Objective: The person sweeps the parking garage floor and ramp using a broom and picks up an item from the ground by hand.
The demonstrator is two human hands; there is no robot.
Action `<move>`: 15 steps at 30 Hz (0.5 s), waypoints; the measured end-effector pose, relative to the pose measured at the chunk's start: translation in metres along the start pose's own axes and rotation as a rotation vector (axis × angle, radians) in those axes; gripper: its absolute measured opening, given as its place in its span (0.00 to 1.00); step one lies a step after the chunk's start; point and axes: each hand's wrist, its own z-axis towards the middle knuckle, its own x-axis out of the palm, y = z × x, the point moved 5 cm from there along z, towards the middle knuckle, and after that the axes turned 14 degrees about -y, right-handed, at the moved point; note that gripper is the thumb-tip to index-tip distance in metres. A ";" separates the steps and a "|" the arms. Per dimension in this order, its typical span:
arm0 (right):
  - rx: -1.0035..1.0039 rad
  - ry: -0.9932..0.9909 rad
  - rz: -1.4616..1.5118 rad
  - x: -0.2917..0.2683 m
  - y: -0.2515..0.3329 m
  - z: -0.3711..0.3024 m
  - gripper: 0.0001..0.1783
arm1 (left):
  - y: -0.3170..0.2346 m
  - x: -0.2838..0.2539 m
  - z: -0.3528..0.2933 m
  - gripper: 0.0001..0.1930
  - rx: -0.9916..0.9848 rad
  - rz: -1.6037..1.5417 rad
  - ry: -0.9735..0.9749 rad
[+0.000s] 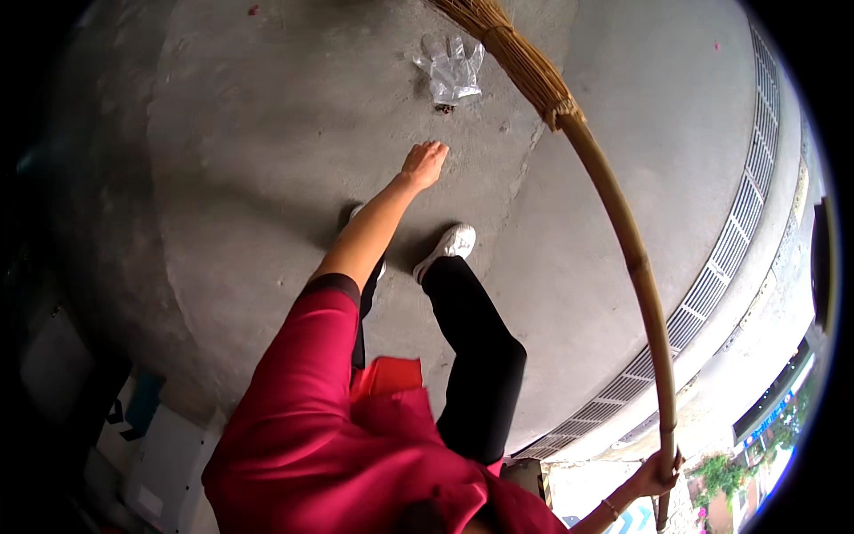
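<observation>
My left hand [425, 165] reaches down over the concrete floor, its fingers curled in and nothing showing in them; the palm side is hidden. Just beyond it lies a clear plastic glove [452, 73], crumpled with its fingers pointing away from me, and the hand is apart from it. A small dark bit of debris [446, 109] sits at the glove's near edge. Off to the lower right, my right hand [656, 474] is wrapped round the wooden handle of a straw broom [525, 67]. The broom's handle runs up along the right side, and its bristle head passes out of the top edge.
My white shoes [458, 238] stand on the floor below the left hand. A slotted drain grate [698, 303] curves along the right side. At lower left is a pale boxy object [160, 472]. Green plants [722, 476] show at the lower right.
</observation>
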 end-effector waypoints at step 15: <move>-0.317 -0.394 -0.233 -0.040 0.032 -0.012 0.34 | 0.063 0.060 0.070 0.07 -0.267 0.032 -0.239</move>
